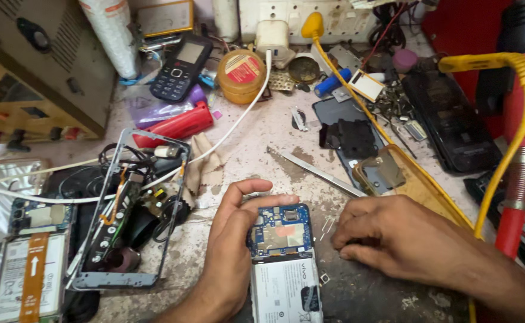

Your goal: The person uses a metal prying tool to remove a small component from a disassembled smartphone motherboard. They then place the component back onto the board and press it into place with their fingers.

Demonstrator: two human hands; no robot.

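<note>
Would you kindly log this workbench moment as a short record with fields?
Setting: cluttered repair bench
Left hand: grips the left edge of an opened phone, thumb on its top edge
Opened phone: blue circuit board above a white battery
Right hand: knuckles down on the mat beside the phone's right edge; whether it pinches anything cannot be told
Nearby: empty phone frame, metal tweezers, keypad phone, round yellow tin

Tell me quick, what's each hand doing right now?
Left hand: closed on the opened phone, gripping its side.
Right hand: fingers curled, resting on the workbench; holding anything cannot be told.
</note>
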